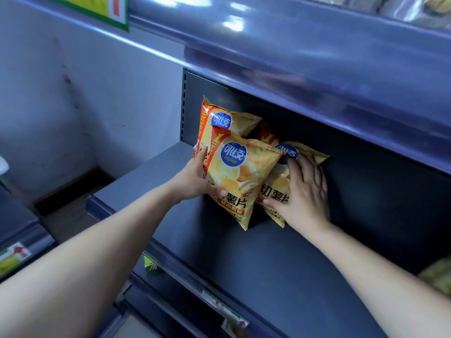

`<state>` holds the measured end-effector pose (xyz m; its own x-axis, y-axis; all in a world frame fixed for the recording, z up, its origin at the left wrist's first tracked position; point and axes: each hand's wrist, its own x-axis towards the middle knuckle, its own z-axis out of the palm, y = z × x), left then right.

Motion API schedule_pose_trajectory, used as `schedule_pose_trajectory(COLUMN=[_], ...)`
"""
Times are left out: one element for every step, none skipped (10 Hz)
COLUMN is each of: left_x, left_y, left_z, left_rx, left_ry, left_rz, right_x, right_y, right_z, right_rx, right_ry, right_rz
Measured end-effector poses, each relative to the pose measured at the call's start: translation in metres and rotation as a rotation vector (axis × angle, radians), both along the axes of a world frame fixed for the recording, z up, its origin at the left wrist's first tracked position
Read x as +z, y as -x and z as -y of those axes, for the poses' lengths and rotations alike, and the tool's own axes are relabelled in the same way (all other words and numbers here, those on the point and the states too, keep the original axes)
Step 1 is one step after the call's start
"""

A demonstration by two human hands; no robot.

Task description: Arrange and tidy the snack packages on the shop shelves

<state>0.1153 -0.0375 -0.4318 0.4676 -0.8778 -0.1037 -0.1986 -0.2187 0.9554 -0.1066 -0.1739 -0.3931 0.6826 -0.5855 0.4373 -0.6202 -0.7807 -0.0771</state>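
Observation:
Three yellow crisp bags with blue round logos stand at the back left of a dark grey shelf [244, 259]. The front bag [239, 172] leans forward; my left hand [195, 179] grips its left edge, thumb under the lower front. Behind it stands a second bag [227, 120], upright against the shelf's back wall. To the right, a third bag [280, 184] is held by my right hand [305, 191], palm flat over its front and thumb under its lower edge.
The upper shelf's glossy blue front rail [292, 69] overhangs the bags. A pale wall [85, 93] lies left of the shelf end. Another yellowish package [436, 276] shows at the right edge. Price-label strips [231, 320] run along the lower shelf edges.

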Motion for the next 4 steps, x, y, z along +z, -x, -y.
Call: schedule_pose_trajectory(left_x=[0.004, 0.005, 0.013, 0.023], left_y=[0.003, 0.002, 0.009, 0.022], left_z=[-0.004, -0.010, -0.022, -0.032], left_rx=[0.028, 0.049, 0.048, 0.051], left_ry=[-0.034, -0.121, -0.242, -0.369], left_rz=[0.042, 0.163, 0.277, 0.384], right_x=[0.003, 0.007, 0.013, 0.019], right_y=[0.005, 0.011, 0.020, 0.029], right_z=[-0.006, -0.012, -0.024, -0.034], right_rx=[-0.001, -0.023, -0.050, -0.063], right_ry=[-0.028, -0.069, -0.089, -0.111], right_rz=[-0.020, -0.046, -0.064, -0.101])
